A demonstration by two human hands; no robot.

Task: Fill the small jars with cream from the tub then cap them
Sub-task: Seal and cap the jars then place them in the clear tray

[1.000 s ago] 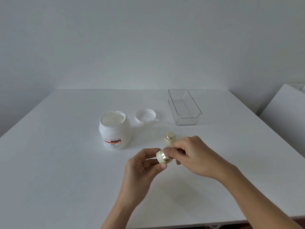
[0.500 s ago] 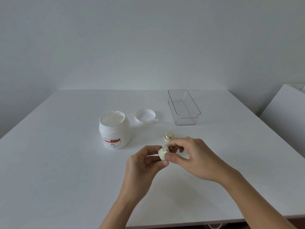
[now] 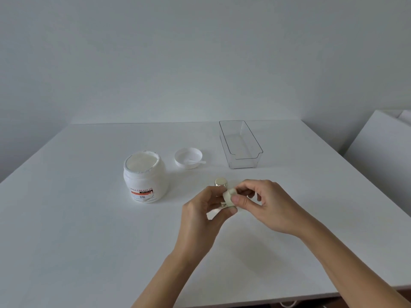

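A small cream-coloured jar [image 3: 229, 197] is held above the table between both hands. My left hand [image 3: 201, 215] pinches its lower, gold-banded end, and my right hand [image 3: 263, 204] pinches its pale upper part. Just behind them a second small jar with a gold cap [image 3: 220, 181] stands on the table. The big white cream tub [image 3: 144, 177] stands open at the left, full of white cream.
The tub's white lid [image 3: 188, 157] lies upside down behind the jars, with a small white spatula [image 3: 196, 161] resting in it. A clear plastic bin [image 3: 241, 144] stands empty at the back right. A white surface [image 3: 378, 156] adjoins the table's right side.
Both hands have kept hold of the small jar and shifted slightly up and away. My right fingers have moved round the jar's top, as in a twist.
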